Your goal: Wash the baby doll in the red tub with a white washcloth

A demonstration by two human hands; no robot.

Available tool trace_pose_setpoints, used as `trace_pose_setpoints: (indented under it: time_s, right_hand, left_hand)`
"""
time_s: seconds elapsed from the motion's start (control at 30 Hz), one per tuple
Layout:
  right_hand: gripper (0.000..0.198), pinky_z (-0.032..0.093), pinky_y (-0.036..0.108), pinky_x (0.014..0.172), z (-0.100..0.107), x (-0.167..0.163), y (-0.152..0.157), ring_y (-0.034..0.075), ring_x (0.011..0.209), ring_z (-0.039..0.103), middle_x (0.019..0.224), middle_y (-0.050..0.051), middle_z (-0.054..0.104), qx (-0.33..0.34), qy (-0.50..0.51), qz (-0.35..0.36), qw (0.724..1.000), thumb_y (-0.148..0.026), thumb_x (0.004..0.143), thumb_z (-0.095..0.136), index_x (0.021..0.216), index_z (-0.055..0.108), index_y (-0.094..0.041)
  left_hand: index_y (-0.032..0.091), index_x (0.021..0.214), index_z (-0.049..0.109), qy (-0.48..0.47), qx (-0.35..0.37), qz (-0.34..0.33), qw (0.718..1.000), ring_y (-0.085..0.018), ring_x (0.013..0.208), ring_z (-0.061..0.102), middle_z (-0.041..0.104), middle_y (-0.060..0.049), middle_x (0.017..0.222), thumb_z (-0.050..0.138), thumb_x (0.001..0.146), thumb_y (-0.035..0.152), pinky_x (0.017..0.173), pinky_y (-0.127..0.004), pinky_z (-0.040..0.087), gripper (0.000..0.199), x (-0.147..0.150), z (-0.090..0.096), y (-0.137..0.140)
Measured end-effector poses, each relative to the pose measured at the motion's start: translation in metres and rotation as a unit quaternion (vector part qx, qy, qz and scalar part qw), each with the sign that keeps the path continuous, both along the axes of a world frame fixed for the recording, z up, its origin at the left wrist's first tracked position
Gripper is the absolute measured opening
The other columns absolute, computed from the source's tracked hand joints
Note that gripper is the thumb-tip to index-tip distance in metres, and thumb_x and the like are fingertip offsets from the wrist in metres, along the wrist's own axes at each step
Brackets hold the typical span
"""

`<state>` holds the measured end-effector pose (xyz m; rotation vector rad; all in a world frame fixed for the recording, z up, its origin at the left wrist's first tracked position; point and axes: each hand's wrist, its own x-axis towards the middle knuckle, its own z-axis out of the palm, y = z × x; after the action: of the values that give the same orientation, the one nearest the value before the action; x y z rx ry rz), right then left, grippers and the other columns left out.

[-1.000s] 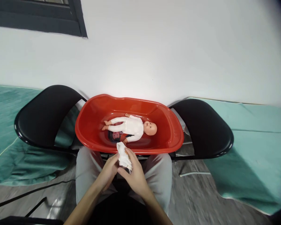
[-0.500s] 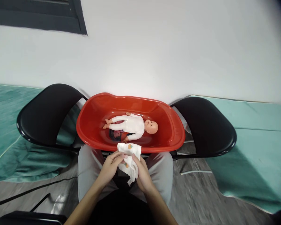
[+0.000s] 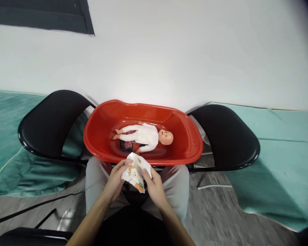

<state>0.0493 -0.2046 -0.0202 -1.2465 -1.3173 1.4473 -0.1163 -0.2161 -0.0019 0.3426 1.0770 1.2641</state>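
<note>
The red tub (image 3: 187, 150) sits between two black chairs, and everything else is placed from it. Just in front of its near rim, above the person's lap, both hands hold a small white cloth (image 3: 135, 172) with a printed cartoon figure in orange and green on it. The left hand (image 3: 116, 179) grips the cloth's left edge, fingers closed on the fabric with the thumb on top. The right hand (image 3: 155, 186) pinches the right edge in the same way, its fingers folded over the cloth. The cloth is spread partly open between them, its upper corner reaching just up to the tub's near rim; whether it touches the rim cannot be told.

Inside the tub lies a doll (image 3: 146, 135) in a white suit, on its back, head toward the tub's right end and feet toward its left end. Below the doll, on the tub's floor, a dark picture or reflection shows, too unclear to name.

A black chair (image 3: 48, 124) stands at the tub's left end, and another black chair (image 3: 226, 136) at its right end. Green cloth (image 3: 279, 164) covers the floor to both sides of the tub, and a white wall (image 3: 169, 58) rises behind it. The person's grey trousers (image 3: 94, 188) show below the tub's near side.
</note>
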Motion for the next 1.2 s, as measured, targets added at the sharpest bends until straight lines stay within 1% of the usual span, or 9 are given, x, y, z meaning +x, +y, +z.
trace_pose_setpoints:
  time_s: [0.1,0.2,0.33,0.63,0.8,0.9,1.03,1.1,1.2]
  right_hand:
    - [0.047,0.036,0.041,0.121,0.002,-0.005,-0.006,0.023,0.139,0.05,0.15,0.005,0.053,0.077,-0.055,0.073,0.993,-0.034,0.1,0.051,0.146,0.057,-0.025]
    - [0.049,0.032,0.04,0.124,-0.002,-0.006,-0.008,0.02,0.144,0.044,0.155,0.003,0.048,0.118,-0.09,0.092,0.985,-0.027,0.1,0.047,0.149,0.053,-0.027]
    - [0.047,0.034,0.04,0.123,-0.001,-0.001,-0.005,0.019,0.144,0.044,0.154,0.004,0.049,0.142,-0.133,0.069,0.978,-0.03,0.103,0.045,0.149,0.053,-0.027]
    - [0.06,0.033,0.05,0.123,0.001,-0.002,-0.008,0.027,0.153,0.027,0.166,0.006,0.025,0.222,-0.297,0.174,0.912,-0.039,0.098,0.059,0.155,0.045,-0.028]
    - [0.071,0.034,0.047,0.123,-0.014,-0.003,-0.008,0.025,0.153,0.028,0.167,0.005,0.025,0.215,-0.278,0.148,0.925,-0.031,0.094,0.065,0.159,0.036,-0.031]
    - [0.077,0.034,0.043,0.124,-0.025,-0.002,-0.009,0.023,0.153,0.027,0.167,0.005,0.023,0.199,-0.244,0.127,0.941,-0.026,0.093,0.064,0.162,0.029,-0.031]
    - [0.069,0.034,0.04,0.123,-0.036,0.004,-0.005,0.02,0.151,0.033,0.165,0.005,0.029,0.209,-0.195,0.097,0.953,-0.013,0.093,0.048,0.159,0.037,-0.028]
    - [0.068,0.037,0.038,0.121,-0.038,0.013,0.004,0.019,0.146,0.042,0.158,0.006,0.042,0.21,-0.178,0.076,0.958,-0.006,0.087,0.041,0.152,0.048,-0.024]
    - [0.064,0.048,0.036,0.112,-0.038,0.035,0.029,0.02,0.128,0.06,0.137,0.007,0.064,0.2,-0.178,-0.014,0.963,-0.006,0.08,0.04,0.138,0.063,-0.019]
  left_hand:
    - [0.018,0.106,0.075,-0.034,-0.001,0.005,0.999,-0.017,0.086,0.067,0.074,-0.006,0.102,0.087,0.067,0.038,0.073,-0.025,0.053,0.045,0.004,0.004,0.001]
    - [0.019,0.112,0.074,-0.036,-0.002,0.009,0.999,-0.021,0.094,0.068,0.073,-0.008,0.115,0.087,0.068,0.037,0.074,-0.026,0.054,0.049,0.006,0.005,0.0]
    - [0.02,0.122,0.072,-0.037,-0.006,-0.016,0.999,-0.025,0.104,0.068,0.069,-0.01,0.128,0.086,0.069,0.037,0.077,-0.029,0.056,0.057,0.005,0.002,-0.001]
    - [0.022,0.136,0.065,-0.069,0.001,-0.013,0.998,-0.025,0.127,0.059,0.062,-0.01,0.142,0.077,0.081,0.032,0.103,-0.034,0.049,0.057,0.007,-0.001,-0.001]
    - [0.027,0.155,0.044,-0.073,0.015,-0.067,0.995,-0.027,0.134,0.054,0.052,-0.008,0.153,0.076,0.083,0.031,0.108,-0.037,0.045,0.079,0.007,-0.004,-0.006]
    - [0.027,0.162,0.03,-0.06,0.018,-0.116,0.991,-0.026,0.134,0.055,0.055,-0.009,0.151,0.076,0.083,0.032,0.115,-0.039,0.038,0.091,0.009,-0.004,-0.007]
    - [0.026,0.162,0.03,-0.013,0.036,-0.17,0.985,-0.026,0.138,0.051,0.056,-0.009,0.15,0.075,0.084,0.034,0.118,-0.039,0.034,0.09,0.011,-0.003,-0.002]
    - [0.026,0.159,0.036,0.022,0.038,-0.197,0.979,-0.026,0.137,0.051,0.057,-0.01,0.148,0.075,0.083,0.036,0.115,-0.039,0.036,0.087,0.011,-0.005,0.004]
    - [0.024,0.15,0.049,0.093,0.033,-0.237,0.966,-0.028,0.12,0.065,0.066,-0.013,0.136,0.075,0.082,0.043,0.105,-0.042,0.044,0.075,0.01,-0.012,0.02]
